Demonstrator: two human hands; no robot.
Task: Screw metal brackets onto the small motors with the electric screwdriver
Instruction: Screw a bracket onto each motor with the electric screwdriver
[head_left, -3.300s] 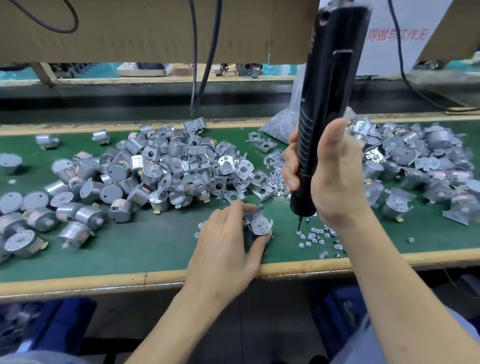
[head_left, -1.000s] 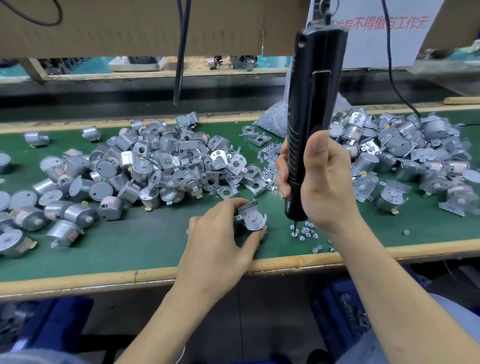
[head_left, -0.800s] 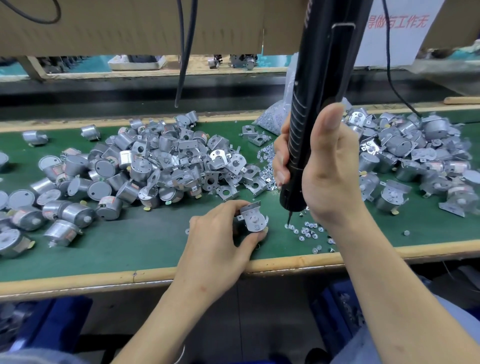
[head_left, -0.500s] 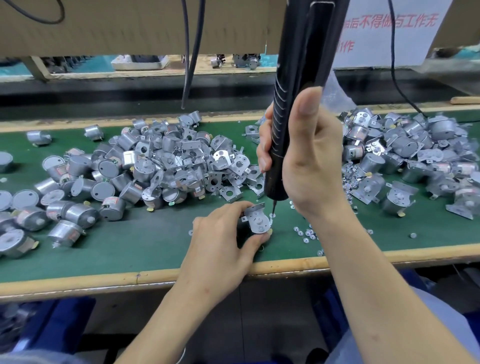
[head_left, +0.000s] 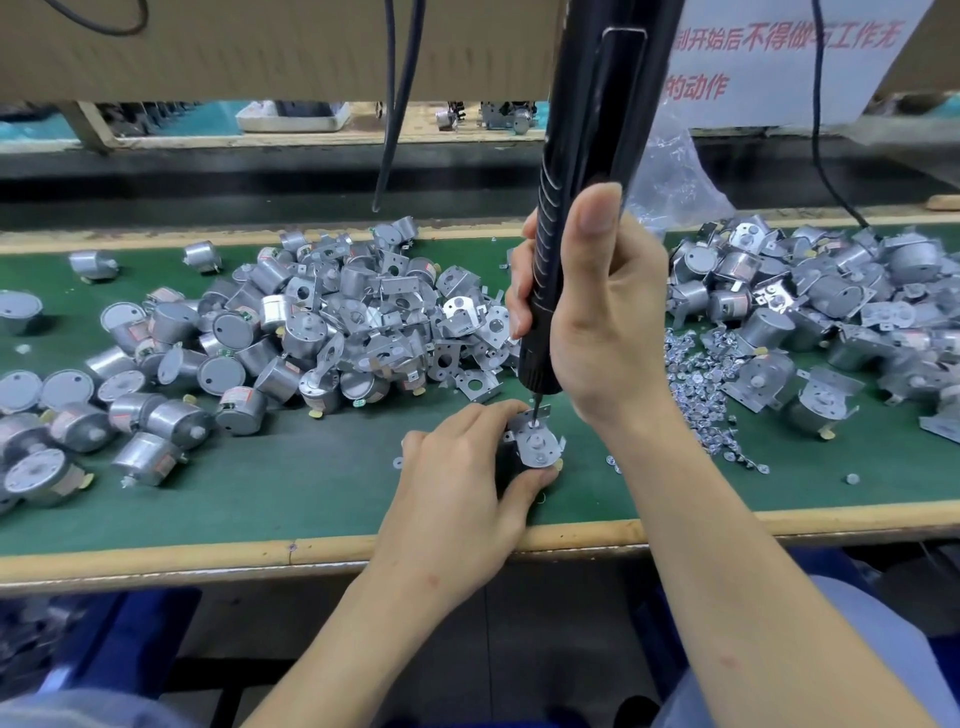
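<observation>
My left hand (head_left: 457, 483) grips a small silver motor with a metal bracket (head_left: 536, 442) on top, held on the green mat near the front edge. My right hand (head_left: 597, 317) is wrapped round the black electric screwdriver (head_left: 582, 171), which stands nearly upright. Its bit touches the bracket's far corner, where a screw sits. The motor's body is mostly hidden behind my left fingers.
A heap of bare motors and loose brackets (head_left: 322, 338) lies to the left and middle of the green mat (head_left: 291, 483). Motors with brackets (head_left: 831, 312) pile at the right. Loose screws (head_left: 701, 384) scatter right of my right wrist. Cables (head_left: 395, 104) hang behind.
The screwdriver moved left from the loose screws and came down onto the bracket. My left hand kept its hold on the motor in the same place.
</observation>
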